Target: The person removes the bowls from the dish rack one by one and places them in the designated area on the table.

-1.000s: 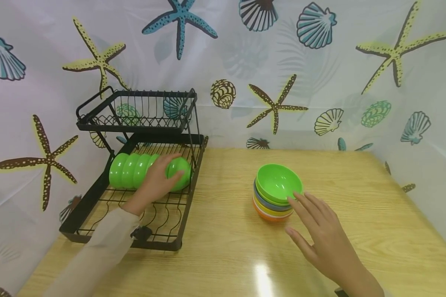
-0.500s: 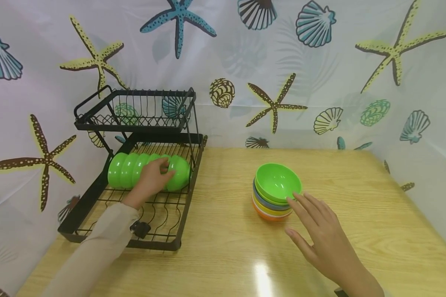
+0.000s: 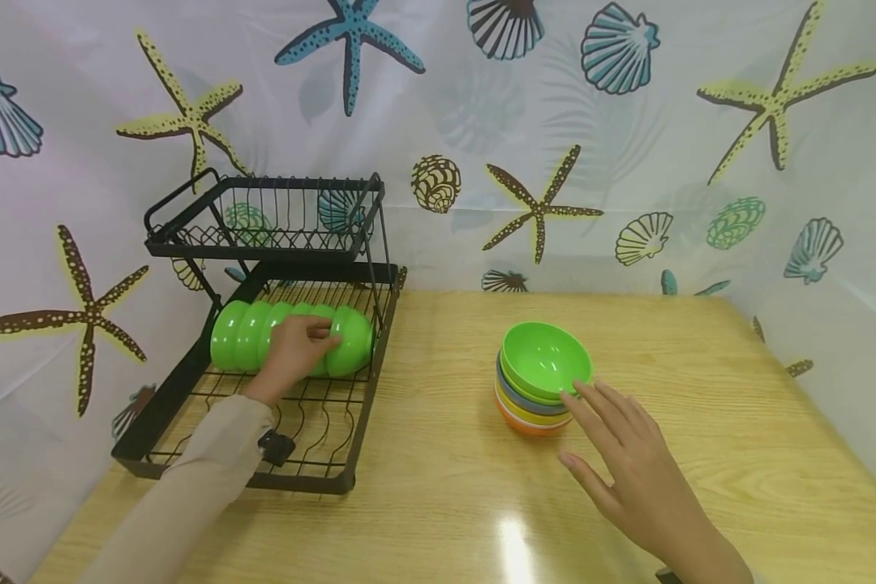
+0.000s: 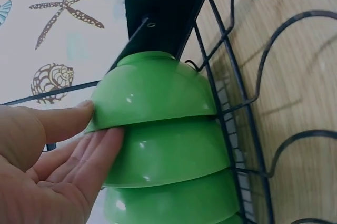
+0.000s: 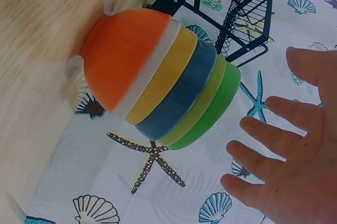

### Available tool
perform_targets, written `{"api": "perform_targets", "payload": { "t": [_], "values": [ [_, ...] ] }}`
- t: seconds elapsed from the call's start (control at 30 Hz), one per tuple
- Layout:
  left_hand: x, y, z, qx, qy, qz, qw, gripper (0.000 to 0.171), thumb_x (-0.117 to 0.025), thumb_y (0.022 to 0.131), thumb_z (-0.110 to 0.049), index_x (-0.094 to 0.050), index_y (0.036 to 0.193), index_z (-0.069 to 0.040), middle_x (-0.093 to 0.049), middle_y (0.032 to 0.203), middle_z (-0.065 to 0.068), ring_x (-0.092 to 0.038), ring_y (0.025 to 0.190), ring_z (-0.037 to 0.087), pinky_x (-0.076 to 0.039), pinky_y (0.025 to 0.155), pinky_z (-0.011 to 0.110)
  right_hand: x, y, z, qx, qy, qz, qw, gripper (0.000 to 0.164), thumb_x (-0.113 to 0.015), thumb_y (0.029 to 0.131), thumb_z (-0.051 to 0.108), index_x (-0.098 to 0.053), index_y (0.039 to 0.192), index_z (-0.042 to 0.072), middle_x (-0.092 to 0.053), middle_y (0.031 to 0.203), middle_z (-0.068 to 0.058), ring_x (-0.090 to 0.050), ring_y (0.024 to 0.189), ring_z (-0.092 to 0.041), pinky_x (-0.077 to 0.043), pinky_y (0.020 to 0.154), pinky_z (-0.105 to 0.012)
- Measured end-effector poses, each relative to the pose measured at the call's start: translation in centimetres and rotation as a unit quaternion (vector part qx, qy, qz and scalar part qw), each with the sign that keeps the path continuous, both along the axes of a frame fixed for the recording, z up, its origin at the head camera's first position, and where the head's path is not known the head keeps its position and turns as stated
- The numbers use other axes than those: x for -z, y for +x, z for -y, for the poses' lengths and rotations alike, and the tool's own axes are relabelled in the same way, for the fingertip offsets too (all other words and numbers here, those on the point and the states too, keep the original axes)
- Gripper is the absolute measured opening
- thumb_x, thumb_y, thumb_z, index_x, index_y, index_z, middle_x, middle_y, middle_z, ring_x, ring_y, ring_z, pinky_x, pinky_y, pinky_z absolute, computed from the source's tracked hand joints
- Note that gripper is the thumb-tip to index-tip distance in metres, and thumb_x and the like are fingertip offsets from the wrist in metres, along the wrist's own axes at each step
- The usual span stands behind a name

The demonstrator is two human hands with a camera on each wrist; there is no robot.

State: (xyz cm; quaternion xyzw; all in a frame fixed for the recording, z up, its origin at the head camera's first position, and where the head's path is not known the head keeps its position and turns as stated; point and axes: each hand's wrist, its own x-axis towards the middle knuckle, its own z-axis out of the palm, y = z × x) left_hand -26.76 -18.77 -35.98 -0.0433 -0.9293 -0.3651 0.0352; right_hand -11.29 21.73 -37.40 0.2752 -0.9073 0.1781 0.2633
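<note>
Several green bowls (image 3: 226, 337) stand on edge in a nested row on the lower tier of the black dish rack (image 3: 361, 438). My left hand (image 3: 295, 353) is at the row's right end and pinches the rim of the end bowl (image 4: 152, 89). In the left wrist view its thumb lies on that bowl's outside, with the fingers tucked under the rim against the neighbouring bowl (image 4: 174, 153). My right hand (image 3: 631, 462) hovers with fingers spread beside a bowl stack (image 5: 174, 81). A green bowl (image 3: 547, 361) tops that stack, above yellow-green, blue, yellow, white and orange ones.
The rack's upper tier (image 3: 263, 243) overhangs the back of the lower one. Both rack and stack stand on a wooden table (image 3: 438, 487). A white curtain (image 3: 453, 122) printed with starfish and shells hangs behind and at the sides.
My left hand has drawn its fingers in from over the end bowl to a pinch at its rim, shifting slightly left. The right hand and the stack stay where they were.
</note>
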Motion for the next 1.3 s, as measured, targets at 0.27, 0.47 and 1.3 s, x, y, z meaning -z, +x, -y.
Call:
{"api": "perform_targets", "payload": {
  "t": [0.27, 0.47, 1.3],
  "values": [
    [0.6, -0.4, 0.7, -0.020, 0.037, 0.021, 0.9989, 0.041, -0.066, 0.091, -0.015, -0.058, 0.125, 0.007, -0.062, 0.119, 0.026, -0.058, 0.113, 0.038, -0.053, 0.090, 0.047, 0.1, 0.0, -0.1, -0.002, 0.002, -0.002, 1.000, 0.061, -0.037, 0.099, 0.054, -0.047, 0.141, 0.011, -0.046, 0.143, -0.013, -0.038, 0.131, -0.036, -0.028, 0.109, -0.059],
    [0.3, 0.0, 1.1, -0.018, 0.091, 0.063, 0.9937, 0.045, -0.062, 0.094, -0.015, -0.052, 0.132, 0.007, -0.056, 0.129, 0.027, -0.052, 0.122, 0.039, -0.050, 0.096, 0.046, 0.2, 0.0, -0.1, -0.004, 0.003, -0.003, 1.000, 0.062, -0.035, 0.099, 0.055, -0.047, 0.141, 0.011, -0.046, 0.143, -0.013, -0.039, 0.130, -0.038, -0.026, 0.110, -0.057],
    [0.9, -0.2, 3.8, 0.008, 0.236, 0.170, 0.9569, 0.060, -0.056, 0.098, -0.021, -0.031, 0.148, 0.000, -0.032, 0.151, 0.021, -0.046, 0.129, 0.036, -0.043, 0.105, 0.039, 0.3, -0.2, 0.1, -0.010, 0.012, -0.018, 1.000, 0.060, -0.034, 0.100, 0.054, -0.048, 0.141, 0.012, -0.045, 0.143, -0.013, -0.038, 0.131, -0.039, -0.025, 0.113, -0.050]
  ]
}}
